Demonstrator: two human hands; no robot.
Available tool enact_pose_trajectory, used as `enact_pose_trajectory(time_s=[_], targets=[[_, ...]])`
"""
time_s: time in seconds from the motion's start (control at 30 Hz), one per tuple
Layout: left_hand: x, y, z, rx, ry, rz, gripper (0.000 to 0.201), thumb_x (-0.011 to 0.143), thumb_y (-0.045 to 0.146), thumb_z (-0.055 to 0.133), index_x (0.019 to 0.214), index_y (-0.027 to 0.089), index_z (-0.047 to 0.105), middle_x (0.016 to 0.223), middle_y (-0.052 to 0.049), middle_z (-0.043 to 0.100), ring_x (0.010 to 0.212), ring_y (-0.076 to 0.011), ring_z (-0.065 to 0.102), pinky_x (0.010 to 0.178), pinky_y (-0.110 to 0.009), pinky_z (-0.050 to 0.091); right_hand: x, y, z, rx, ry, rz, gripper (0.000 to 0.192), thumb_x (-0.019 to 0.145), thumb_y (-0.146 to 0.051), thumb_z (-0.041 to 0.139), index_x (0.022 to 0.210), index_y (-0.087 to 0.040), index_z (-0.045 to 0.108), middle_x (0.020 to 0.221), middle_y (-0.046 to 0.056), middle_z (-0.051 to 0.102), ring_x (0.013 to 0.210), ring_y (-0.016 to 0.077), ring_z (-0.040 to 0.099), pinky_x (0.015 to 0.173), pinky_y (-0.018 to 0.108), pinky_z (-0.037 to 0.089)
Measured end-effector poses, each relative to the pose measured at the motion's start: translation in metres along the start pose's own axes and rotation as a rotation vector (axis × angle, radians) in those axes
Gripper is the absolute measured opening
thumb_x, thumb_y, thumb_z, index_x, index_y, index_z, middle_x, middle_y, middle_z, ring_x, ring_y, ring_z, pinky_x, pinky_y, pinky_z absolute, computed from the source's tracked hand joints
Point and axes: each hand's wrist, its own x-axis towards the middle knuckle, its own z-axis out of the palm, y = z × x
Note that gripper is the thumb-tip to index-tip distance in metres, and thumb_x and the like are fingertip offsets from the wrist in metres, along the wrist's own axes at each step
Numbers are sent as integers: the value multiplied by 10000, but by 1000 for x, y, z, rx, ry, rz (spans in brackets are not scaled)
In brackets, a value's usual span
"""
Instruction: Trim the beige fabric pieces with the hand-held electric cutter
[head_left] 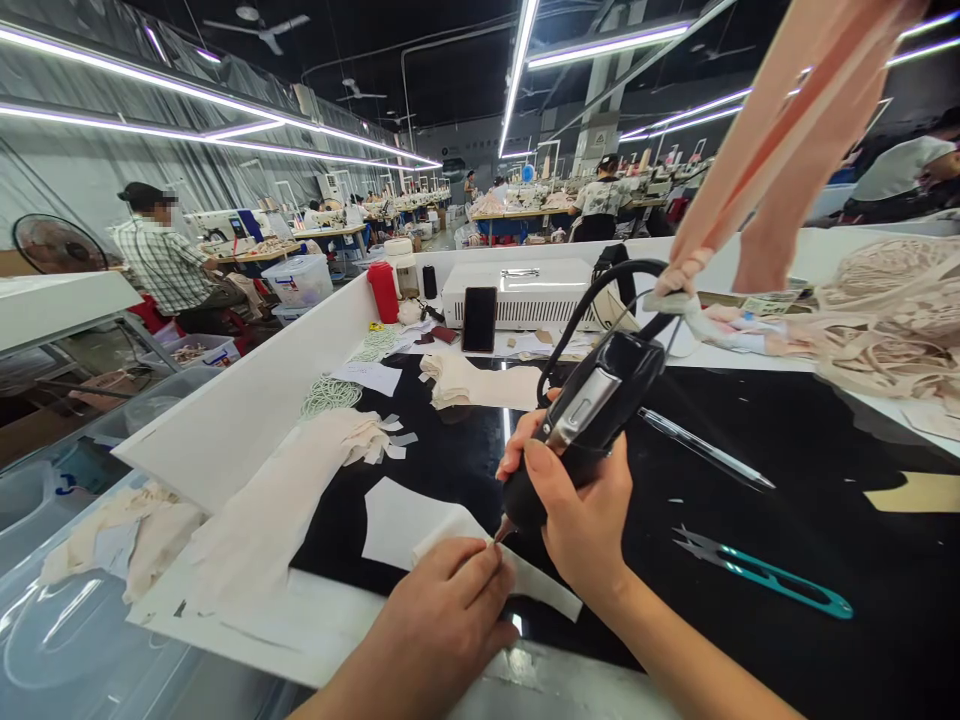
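My right hand [581,500] is wrapped round a black corded handheld tool [600,390] with a silver panel and a narrow pointed tip. The tip slants down to the edge of a cut white fabric piece [397,525] on the black board [720,440]. Close by the tip, my left hand [457,610] has its fingers bent together, gripping a folded part of the fabric; the thumb is partly hidden. Pink fabric strips [750,170] are knotted to the tool's upper end. Right of my hands lie teal thread snips [780,580] and a clear pen [705,450].
Stacked cream fabric pieces lie at the left [262,500] and back [487,385]. A pile of beige straps [885,310] is at the right. Behind stand a white slotted box [540,285], a phone [478,318] and a red container [383,292]. Other people sit at sewing machines beyond.
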Motion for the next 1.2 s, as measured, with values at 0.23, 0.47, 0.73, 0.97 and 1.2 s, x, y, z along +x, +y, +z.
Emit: enact_pose_trajectory(time_s=[0.23, 0.47, 0.73, 0.97, 1.2], targets=[[-2, -1, 3, 3, 18, 20, 261, 1147, 237, 505, 1041, 128, 718, 1115, -92, 755, 1040, -211, 709, 929, -333, 621, 0, 2, 0, -5, 13, 0, 266, 879, -231, 792, 1009, -279, 566, 795, -75, 714, 578, 118, 661, 542, 261, 604], [-4, -1, -5, -112, -124, -91, 205, 1108, 249, 584, 1192, 93, 687, 1146, -124, 738, 1063, -243, 709, 975, -351, 633, 3, 1, 0, -3, 15, 14, 307, 876, -234, 797, 1081, -288, 575, 788, -73, 699, 570, 124, 652, 540, 264, 607], [-9, -17, -23, -353, -261, -276, 310, 1159, 280, 441, 1381, 187, 636, 1350, -103, 696, 1226, -217, 691, 1073, -333, 602, 6, -16, -15, 0, 46, 20, 323, 867, -340, 857, 1049, -277, 597, 823, -53, 690, 604, 134, 647, 567, 292, 602], [-12, -40, -25, -250, -343, -190, 285, 1070, 54, 524, 1282, 178, 668, 1300, -69, 728, 1204, -215, 687, 1067, -334, 589, -3, -28, -26, -35, 17, 29, 301, 886, -401, 856, 1005, -282, 606, 822, -55, 696, 615, 143, 649, 561, 295, 599], [4, -19, -24, -14, -446, -329, 119, 1025, 108, 637, 1119, 159, 690, 1055, -65, 693, 932, -244, 686, 815, -382, 610, -11, -37, -27, 18, 22, 92, 406, 872, -411, 870, 1176, -306, 621, 827, -55, 691, 628, 147, 649, 591, 299, 596]])
